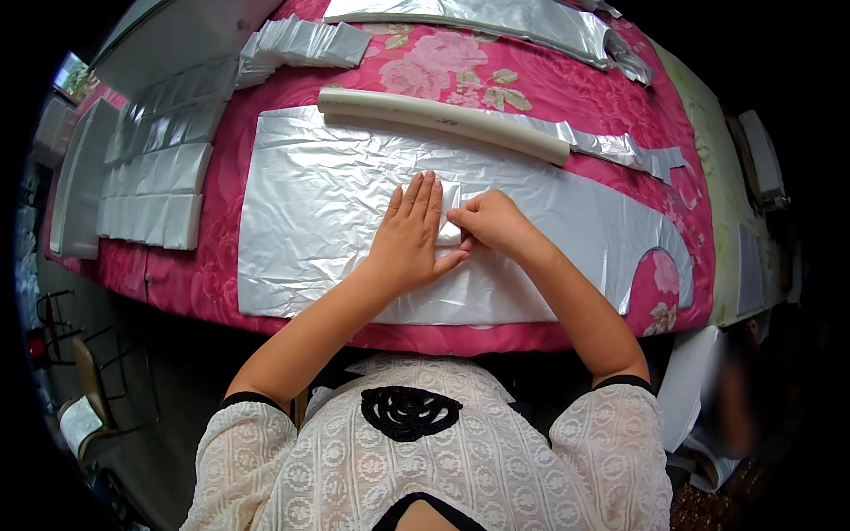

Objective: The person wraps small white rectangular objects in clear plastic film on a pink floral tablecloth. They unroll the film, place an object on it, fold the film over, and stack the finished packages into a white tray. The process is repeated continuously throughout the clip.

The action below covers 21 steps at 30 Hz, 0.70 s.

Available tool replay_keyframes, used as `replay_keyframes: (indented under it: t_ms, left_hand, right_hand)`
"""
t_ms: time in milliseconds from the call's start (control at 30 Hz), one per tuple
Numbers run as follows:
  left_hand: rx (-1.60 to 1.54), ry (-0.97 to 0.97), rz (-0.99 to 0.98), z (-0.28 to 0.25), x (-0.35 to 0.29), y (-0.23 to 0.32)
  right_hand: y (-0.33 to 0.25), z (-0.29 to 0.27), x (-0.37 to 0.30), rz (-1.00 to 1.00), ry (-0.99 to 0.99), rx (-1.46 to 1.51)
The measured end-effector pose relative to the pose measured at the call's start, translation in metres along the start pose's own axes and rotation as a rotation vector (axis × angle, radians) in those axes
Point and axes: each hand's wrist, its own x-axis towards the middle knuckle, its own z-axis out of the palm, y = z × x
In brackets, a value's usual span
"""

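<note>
Folded packet (451, 202) lies partly under the flat left hand (406, 237), right hand (493, 219) pinching its edge; stacked packets (152, 218) line a white box (78, 190).

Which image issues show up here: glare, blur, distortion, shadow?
Head view: patchy glare on the silver sheet; head view: fisheye bowing along the pink tablecloth's near edge, black vignette at the rim; head view: deep shadow over the floor at lower left; head view: smeared patch at lower right, while left hand and right hand look fairly sharp.
</note>
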Motion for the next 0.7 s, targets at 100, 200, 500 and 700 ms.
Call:
replay_keyframes:
  t_ms: [100,200,500,700]
  left_hand:
    - [0.036,-0.040,0.001,0.000,-0.001,-0.001]
    - [0.053,-0.054,-0.002,0.003,-0.002,-0.002]
    - [-0.785,0.158,-0.259,-0.042,-0.066,-0.011]
    - [-1.395,-0.270,-0.810,-0.068,-0.169,-0.013]
  right_hand:
    - [-0.004,0.002,-0.006,-0.016,0.027,-0.063]
    - [0.000,0.006,-0.019,-0.210,0.195,-0.345]
    - [-0.016,0.019,-0.027,-0.711,0.499,-0.857]
    - [-0.007,0.070,0.012,-0.691,0.311,-0.870]
